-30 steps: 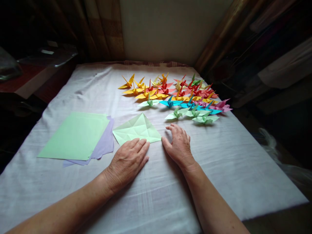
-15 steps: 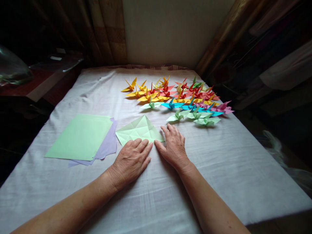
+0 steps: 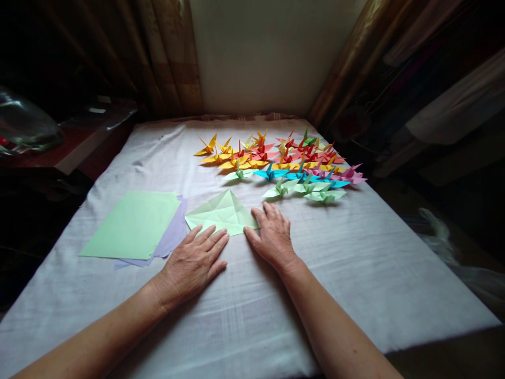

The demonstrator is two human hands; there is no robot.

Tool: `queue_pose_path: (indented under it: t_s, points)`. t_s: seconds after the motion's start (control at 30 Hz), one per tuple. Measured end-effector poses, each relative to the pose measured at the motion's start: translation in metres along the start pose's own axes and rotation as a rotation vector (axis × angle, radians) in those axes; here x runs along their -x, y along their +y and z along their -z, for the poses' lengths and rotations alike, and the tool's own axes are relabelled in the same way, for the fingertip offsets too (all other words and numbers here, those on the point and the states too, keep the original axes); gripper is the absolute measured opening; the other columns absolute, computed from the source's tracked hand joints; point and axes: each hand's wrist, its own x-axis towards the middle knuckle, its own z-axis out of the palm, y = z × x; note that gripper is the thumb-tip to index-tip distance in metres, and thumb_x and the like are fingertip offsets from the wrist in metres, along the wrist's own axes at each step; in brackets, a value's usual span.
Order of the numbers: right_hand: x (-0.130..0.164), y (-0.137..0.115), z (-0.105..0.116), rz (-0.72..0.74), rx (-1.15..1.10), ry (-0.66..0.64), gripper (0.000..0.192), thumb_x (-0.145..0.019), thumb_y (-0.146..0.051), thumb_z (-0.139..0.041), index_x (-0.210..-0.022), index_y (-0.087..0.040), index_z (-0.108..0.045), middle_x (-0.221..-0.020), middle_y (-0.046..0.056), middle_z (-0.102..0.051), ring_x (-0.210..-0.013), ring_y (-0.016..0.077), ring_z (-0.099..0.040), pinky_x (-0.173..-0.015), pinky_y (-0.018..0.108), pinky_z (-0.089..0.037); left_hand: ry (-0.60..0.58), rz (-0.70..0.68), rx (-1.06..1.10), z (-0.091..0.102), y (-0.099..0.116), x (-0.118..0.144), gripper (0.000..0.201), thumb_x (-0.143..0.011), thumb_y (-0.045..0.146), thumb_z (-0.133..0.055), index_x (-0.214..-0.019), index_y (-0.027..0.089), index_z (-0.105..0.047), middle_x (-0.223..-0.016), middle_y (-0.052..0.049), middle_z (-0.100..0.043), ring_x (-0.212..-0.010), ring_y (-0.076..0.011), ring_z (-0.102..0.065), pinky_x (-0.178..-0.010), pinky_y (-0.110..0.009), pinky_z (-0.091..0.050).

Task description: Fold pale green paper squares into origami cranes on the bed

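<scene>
A pale green sheet of origami paper (image 3: pixel 223 210), marked with crossing creases, lies on the cloth with its near edge folded and a peak pointing away from me. My left hand (image 3: pixel 197 258) rests flat with fingers spread, its fingertips on the near left edge of the paper. At the right corner of the sheet, my right hand (image 3: pixel 272 231) lies with fingers stretched out, thumb and fingertips touching it. Neither hand grips anything. Just beyond my right hand stands a pale green paper crane (image 3: pixel 281 188).
A stack of green paper (image 3: pixel 132 223) overlaps purple sheets (image 3: pixel 173 231) at the left. Several rows of yellow, red, blue, pink and green cranes (image 3: pixel 302 173) fill the far right of the table, which a white cloth (image 3: pixel 355 273) covers. Curtains (image 3: pixel 169 58) hang behind.
My left hand has slid left along the paper's near edge and its fingers have spread. My right hand stays by the right corner. The whole view has shifted slightly.
</scene>
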Motion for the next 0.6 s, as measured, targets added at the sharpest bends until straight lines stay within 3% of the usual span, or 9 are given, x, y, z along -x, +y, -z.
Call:
queue_pose_path:
  t_s: [0.33, 0.5, 0.6]
  points:
    - [0.0, 0.002, -0.004, 0.027, -0.038, 0.076, 0.045, -0.087, -0.039, -0.064, -0.129, -0.022, -0.061, -0.148, 0.018, -0.048, -0.141, 0.0349, -0.037, -0.111, 0.053, -0.03, -0.019, 0.051, -0.084, 0.013, -0.02, 0.045, 0.046, -0.103, 0.042, -0.037, -0.134, 0.018, -0.061, -0.137, -0.011, -0.064, -0.13, -0.0318, -0.055, -0.115, -0.053, -0.029]
    - [0.0, 0.005, -0.007, 0.055, -0.066, 0.102, 0.037, -0.086, -0.038, -0.065, -0.119, -0.021, -0.065, -0.147, 0.017, -0.049, -0.14, 0.0347, -0.038, -0.11, 0.053, -0.03, -0.002, 0.078, -0.085, 0.023, -0.015, 0.039, 0.037, -0.1, 0.038, -0.046, -0.125, 0.02, -0.065, -0.129, -0.012, -0.067, -0.124, -0.0323, -0.057, -0.11, -0.052, -0.035]
    - [0.001, 0.007, -0.008, 0.084, -0.11, 0.116, 0.03, -0.086, -0.035, -0.066, -0.111, -0.019, -0.066, -0.145, 0.016, -0.052, -0.141, 0.0334, -0.038, -0.111, 0.051, -0.03, -0.071, 0.167, -0.094, 0.032, -0.002, 0.024, 0.029, -0.096, 0.037, -0.054, -0.111, 0.017, -0.069, -0.111, -0.014, -0.069, -0.105, -0.0318, -0.062, -0.095, -0.047, -0.045]
